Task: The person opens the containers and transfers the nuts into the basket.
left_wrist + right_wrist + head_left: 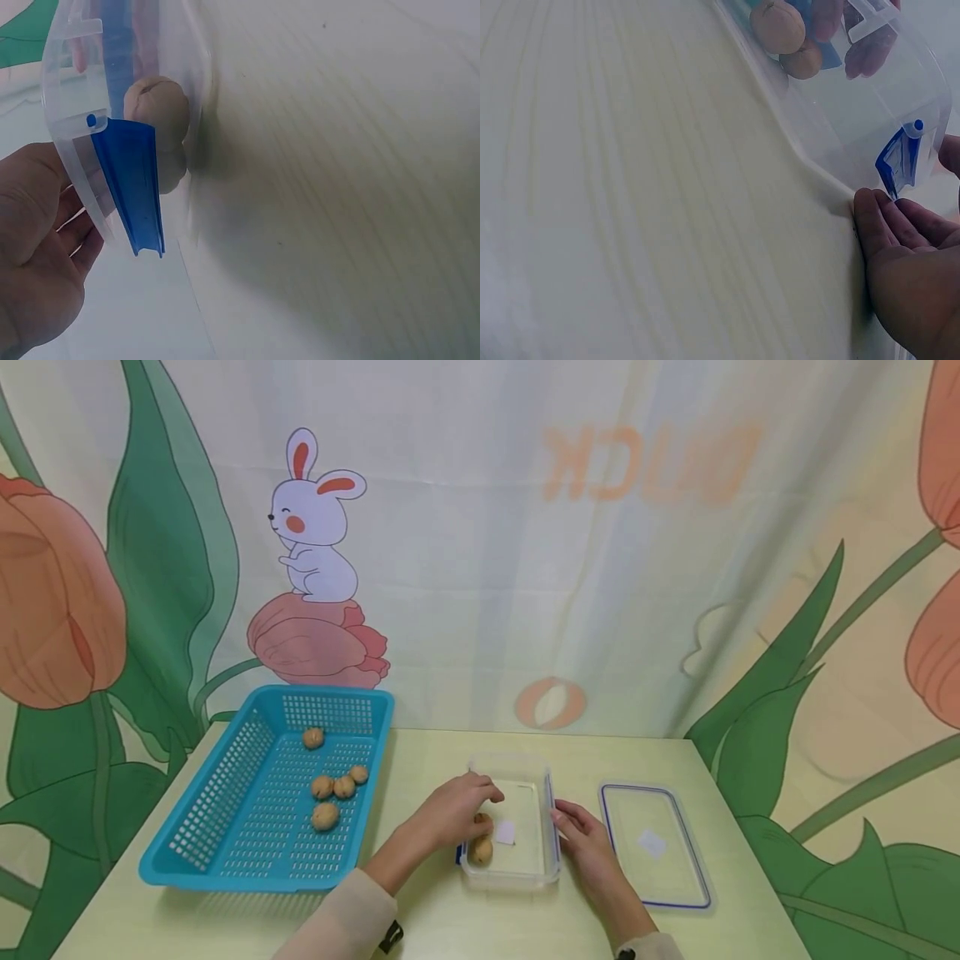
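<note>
In the head view a clear plastic food container (pixel 517 881) with blue side clips stands on the table. Two walnuts (pixel 482 850) lie inside it along its left wall. My left hand (pixel 453 810) reaches over that wall, its fingers relaxed inside the box close to the walnuts. The right wrist view shows these fingers apart from the walnuts (pixel 778 28), seen through the plastic. My right hand (pixel 588 847) rests its fairly straight fingers against the container's right side, beside a hanging blue clip (pixel 901 159). Another blue clip (pixel 135 184) hangs on the left side.
A blue perforated basket (pixel 255 885) stands to the left with several walnuts (pixel 326 817) in it. The clear lid (pixel 656 872), edged with a blue seal, lies flat at the right. Behind the table (pixel 427 760) hangs a printed curtain (pixel 465 568).
</note>
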{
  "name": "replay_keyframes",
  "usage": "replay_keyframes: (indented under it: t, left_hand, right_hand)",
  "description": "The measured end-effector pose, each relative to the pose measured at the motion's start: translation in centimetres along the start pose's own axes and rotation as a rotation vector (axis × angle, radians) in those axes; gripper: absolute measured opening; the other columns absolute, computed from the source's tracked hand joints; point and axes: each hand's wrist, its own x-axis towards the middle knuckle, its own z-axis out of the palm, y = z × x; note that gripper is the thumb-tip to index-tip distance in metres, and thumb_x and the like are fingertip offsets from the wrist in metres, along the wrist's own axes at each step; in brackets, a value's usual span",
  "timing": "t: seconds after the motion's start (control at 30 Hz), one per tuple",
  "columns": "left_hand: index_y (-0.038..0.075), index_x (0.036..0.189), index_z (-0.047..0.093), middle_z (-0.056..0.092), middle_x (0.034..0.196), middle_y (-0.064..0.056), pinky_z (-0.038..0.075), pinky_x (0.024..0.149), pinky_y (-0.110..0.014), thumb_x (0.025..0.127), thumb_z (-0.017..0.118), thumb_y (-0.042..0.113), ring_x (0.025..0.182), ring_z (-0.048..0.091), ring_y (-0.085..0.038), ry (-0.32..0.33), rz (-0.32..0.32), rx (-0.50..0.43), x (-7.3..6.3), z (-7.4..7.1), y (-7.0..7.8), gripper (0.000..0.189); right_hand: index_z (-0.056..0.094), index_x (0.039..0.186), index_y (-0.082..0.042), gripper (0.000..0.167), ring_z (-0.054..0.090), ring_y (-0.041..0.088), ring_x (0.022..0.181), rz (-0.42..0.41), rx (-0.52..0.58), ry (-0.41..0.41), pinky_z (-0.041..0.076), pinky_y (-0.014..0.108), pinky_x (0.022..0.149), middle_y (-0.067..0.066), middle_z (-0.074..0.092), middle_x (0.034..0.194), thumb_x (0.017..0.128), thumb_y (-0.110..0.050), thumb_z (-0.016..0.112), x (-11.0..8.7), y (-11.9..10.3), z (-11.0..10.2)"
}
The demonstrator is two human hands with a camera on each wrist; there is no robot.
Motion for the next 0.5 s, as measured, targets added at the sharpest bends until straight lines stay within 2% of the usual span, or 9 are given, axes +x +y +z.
replay_keyframes:
  t: [0.17, 0.5]
  left_hand:
    - [0.013, 0.124, 0.076, 0.071, 0.120, 0.001, 0.054, 0.100, -0.037, 0.093, 0.077, 0.014, 0.114, 0.064, -0.020, -0.009, 0.018, 0.039, 0.20, 0.21, -0.24, 0.031]
    - [0.011, 0.120, 0.078, 0.073, 0.113, 0.000, 0.053, 0.096, -0.032, 0.092, 0.074, 0.011, 0.106, 0.064, -0.020, -0.080, 0.060, 0.150, 0.73, -0.09, 0.07, 0.028]
  right_hand:
    - [0.057, 0.146, 0.003, 0.055, 0.059, 0.026, 0.130, 0.002, 0.007, -0.005, 0.056, 0.025, 0.095, 0.023, 0.060, 0.146, 0.104, -0.029, 0.071, -0.02, -0.04, -0.01]
    - [0.056, 0.146, 0.003, 0.056, 0.057, 0.028, 0.133, 0.002, 0.006, -0.003, 0.056, 0.025, 0.096, 0.023, 0.059, 0.147, 0.104, -0.030, 0.071, 0.01, -0.05, -0.03]
